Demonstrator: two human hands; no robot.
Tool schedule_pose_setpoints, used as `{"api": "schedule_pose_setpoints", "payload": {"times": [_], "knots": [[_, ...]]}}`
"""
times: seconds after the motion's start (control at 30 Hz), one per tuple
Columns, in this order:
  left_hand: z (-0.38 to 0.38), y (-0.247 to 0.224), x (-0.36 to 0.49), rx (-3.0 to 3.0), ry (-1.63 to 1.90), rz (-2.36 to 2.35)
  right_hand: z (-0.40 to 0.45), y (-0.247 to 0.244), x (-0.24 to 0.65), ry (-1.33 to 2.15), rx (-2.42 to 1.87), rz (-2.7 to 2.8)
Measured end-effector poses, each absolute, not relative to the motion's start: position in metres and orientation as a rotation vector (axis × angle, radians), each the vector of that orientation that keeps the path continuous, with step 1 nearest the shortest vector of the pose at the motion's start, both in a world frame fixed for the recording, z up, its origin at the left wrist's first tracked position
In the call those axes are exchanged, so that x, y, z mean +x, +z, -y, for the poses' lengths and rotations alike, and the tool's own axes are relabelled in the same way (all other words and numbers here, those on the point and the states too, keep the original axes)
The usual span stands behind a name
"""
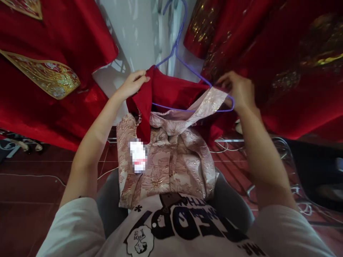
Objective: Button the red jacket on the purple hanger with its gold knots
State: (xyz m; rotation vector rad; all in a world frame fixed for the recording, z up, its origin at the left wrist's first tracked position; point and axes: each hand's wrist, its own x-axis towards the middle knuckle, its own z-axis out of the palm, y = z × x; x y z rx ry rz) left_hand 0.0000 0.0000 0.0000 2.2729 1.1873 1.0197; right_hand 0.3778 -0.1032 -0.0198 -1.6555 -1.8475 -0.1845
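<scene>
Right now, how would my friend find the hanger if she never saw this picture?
Look in the middle, between the big red embroidered robes hanging on both sides. There two hands hold up a garment that is red with a pink flowery side. The hanger is the thin purple wire triangle poking out of its top, gripped by the right hand; nothing else is purple.

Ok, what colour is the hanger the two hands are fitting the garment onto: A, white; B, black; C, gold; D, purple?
D: the thin wire hanger is purple. Its hook rises against the pale wall, the right hand holds its right end, and the left hand pinches the red lining of the pink brocade garment over its left shoulder.
</scene>
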Motion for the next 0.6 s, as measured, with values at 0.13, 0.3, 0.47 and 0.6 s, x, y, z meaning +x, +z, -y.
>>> {"api": "schedule_pose_setpoints", "payload": {"times": [0.13, 0.3, 0.47, 0.6], "knots": [[-0.001, -0.004, -0.001, 2.348, 1.046, -1.132, 0.105, -0.013, 0.403, -0.304, -1.888, 1.668], [0.003, -0.014, 0.001, 2.517, 1.129, -1.067, 0.114, 0.009, 0.399, -0.166, -1.793, 1.427], [0.012, -0.023, 0.006, 2.491, 1.194, -1.095, 0.15, 0.042, 0.353, 0.29, -1.797, 1.597], [0.018, -0.024, 0.008, 2.482, 1.215, -1.104, 0.16, 0.043, 0.299, 0.362, -1.591, 1.805]]}}
